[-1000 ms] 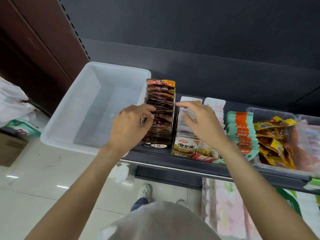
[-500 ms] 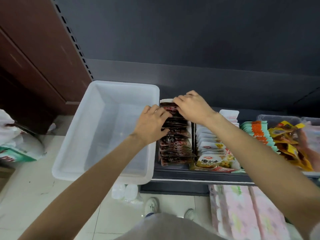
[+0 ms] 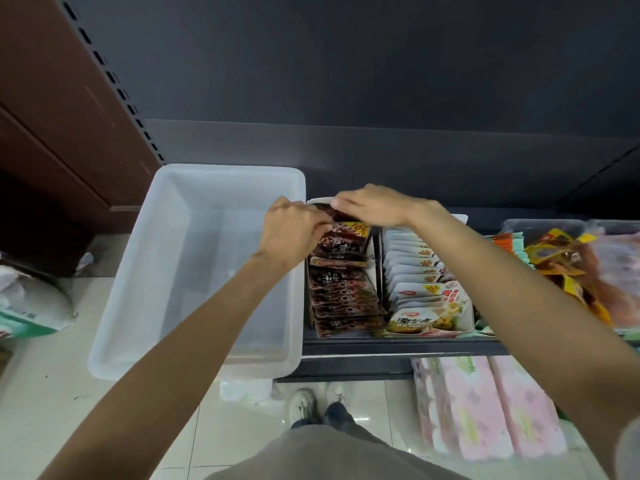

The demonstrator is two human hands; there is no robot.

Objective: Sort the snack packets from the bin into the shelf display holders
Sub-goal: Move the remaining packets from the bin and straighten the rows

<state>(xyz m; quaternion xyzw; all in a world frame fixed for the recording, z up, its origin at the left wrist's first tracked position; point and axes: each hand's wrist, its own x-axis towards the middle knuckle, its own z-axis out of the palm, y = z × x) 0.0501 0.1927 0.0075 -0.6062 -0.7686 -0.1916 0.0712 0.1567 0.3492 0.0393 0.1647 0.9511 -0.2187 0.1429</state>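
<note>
both hands (image 3: 294,230) at dark packets' (image 3: 341,289) back edge

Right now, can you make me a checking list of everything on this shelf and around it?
Surface: dark shelf, holders side by side.
Job's things: white bin, no packets seen inside; dark snack packets filed in a holder; white packets in the next.
Clutter: yellow packets in a clear tub at right.
Grippers: left hand and right hand grip packets at the back of the dark row.
Cables: nothing seen.
Surroundings: tiled floor, pink packs below, shoes.
</note>
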